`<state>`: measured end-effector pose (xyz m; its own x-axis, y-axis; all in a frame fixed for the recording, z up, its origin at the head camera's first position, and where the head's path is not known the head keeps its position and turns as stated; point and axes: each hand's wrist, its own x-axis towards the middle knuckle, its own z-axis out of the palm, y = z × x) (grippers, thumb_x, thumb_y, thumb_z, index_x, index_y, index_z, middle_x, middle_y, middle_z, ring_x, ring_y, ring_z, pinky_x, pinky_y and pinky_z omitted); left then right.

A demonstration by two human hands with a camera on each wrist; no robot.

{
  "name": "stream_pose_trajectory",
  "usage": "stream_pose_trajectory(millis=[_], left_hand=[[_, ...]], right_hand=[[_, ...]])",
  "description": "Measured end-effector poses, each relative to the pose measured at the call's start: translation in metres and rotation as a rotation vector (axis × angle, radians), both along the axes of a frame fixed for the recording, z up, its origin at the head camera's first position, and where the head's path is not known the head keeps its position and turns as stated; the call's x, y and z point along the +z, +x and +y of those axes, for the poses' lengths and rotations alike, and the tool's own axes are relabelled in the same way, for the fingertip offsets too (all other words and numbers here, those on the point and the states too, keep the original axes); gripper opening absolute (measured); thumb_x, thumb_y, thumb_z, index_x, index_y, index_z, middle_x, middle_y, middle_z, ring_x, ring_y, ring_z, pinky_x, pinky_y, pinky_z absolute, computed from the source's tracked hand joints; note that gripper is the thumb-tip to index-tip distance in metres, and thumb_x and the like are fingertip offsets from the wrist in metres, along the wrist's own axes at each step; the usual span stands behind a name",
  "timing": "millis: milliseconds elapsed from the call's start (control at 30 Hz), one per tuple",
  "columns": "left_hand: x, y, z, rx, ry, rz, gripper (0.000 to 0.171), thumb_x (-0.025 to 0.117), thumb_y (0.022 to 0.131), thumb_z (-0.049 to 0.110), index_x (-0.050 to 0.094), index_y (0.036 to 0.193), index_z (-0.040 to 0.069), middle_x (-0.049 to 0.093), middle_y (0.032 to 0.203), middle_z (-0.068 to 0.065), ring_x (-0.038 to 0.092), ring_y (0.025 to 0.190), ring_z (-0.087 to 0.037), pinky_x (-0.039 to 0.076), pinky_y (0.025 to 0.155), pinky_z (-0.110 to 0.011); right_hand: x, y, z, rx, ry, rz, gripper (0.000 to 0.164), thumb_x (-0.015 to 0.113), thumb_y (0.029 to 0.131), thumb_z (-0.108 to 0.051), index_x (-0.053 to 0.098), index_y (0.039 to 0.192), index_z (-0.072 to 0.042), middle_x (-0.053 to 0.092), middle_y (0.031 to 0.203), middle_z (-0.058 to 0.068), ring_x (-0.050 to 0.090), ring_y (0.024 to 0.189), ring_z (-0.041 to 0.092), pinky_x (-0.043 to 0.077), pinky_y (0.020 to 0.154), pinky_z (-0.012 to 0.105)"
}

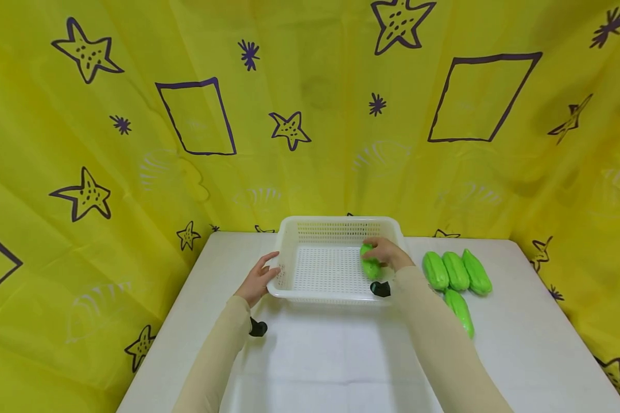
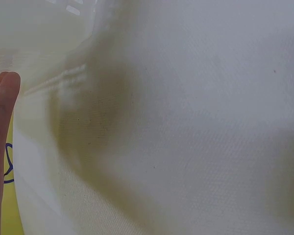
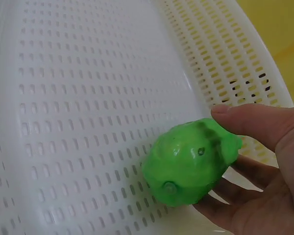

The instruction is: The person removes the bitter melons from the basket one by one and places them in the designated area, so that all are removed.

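Observation:
A white perforated plastic basket (image 1: 320,295) stands at the back of the table. Inside its right end lies a lumpy, bright green gourd (image 3: 186,164), touching the basket floor. My right hand (image 1: 387,254) holds this gourd, its thumb along one side and its fingers curled round the other. In the head view the gourd (image 1: 368,269) is partly covered by that hand. My left hand (image 1: 257,281) rests against the basket's left rim, its fingers fairly straight. Only a few of its fingers (image 2: 4,105) show at the edge of the left wrist view.
Right of the basket several green gourds (image 1: 456,271) lie on the white tabletop (image 1: 310,355), three side by side. Another gourd (image 1: 460,312) lies nearer me, partly behind my right sleeve. A yellow patterned curtain (image 1: 320,172) encloses the table at the back and sides.

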<state>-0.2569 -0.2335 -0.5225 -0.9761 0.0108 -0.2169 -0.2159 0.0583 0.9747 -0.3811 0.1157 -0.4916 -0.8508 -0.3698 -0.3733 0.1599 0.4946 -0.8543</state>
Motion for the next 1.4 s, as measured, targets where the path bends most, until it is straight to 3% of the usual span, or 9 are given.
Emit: stream_pose_trajectory(millis=[200,567,933,1400], left_hand=[[0.000,0.001,0.001,-0.001,0.002,-0.001,0.052,0.059,0.099,0.022,0.040,0.147,0.029,0.049,0.137,-0.021,0.058,0.106,-0.031,0.054,0.078,-0.037],[0.000,0.000,0.000,-0.004,0.012,-0.007,0.053,0.060,0.098,0.024,0.040,0.147,0.030,0.050,0.139,-0.020,0.057,0.110,-0.033,0.053,0.080,-0.037],[-0.001,-0.001,-0.001,0.007,-0.041,-0.028,0.052,0.061,0.097,0.029,0.041,0.145,0.037,0.047,0.143,-0.016,0.058,0.111,-0.030,0.054,0.084,-0.040],[0.001,0.000,-0.001,-0.009,-0.025,-0.012,0.052,0.059,0.099,0.025,0.039,0.147,0.033,0.048,0.140,-0.019,0.058,0.109,-0.031,0.054,0.081,-0.038]], right_hand=[[-0.011,-0.007,0.002,0.039,-0.007,0.005,0.067,0.074,0.085,-0.008,0.045,0.144,-0.003,0.032,0.148,0.029,0.051,0.109,0.033,0.049,0.088,0.044],[-0.010,0.002,-0.005,0.012,0.014,-0.031,0.061,0.063,0.094,-0.007,0.037,0.149,-0.002,0.031,0.150,0.026,0.041,0.124,0.038,0.043,0.097,0.052],[-0.011,-0.001,-0.007,0.021,-0.002,-0.058,0.061,0.063,0.095,-0.011,0.035,0.150,-0.002,0.032,0.150,0.026,0.048,0.114,0.030,0.046,0.094,0.043],[-0.008,-0.004,-0.010,-0.020,-0.081,-0.058,0.056,0.062,0.097,-0.016,0.040,0.148,-0.005,0.032,0.149,0.024,0.049,0.108,0.028,0.045,0.095,0.046]])
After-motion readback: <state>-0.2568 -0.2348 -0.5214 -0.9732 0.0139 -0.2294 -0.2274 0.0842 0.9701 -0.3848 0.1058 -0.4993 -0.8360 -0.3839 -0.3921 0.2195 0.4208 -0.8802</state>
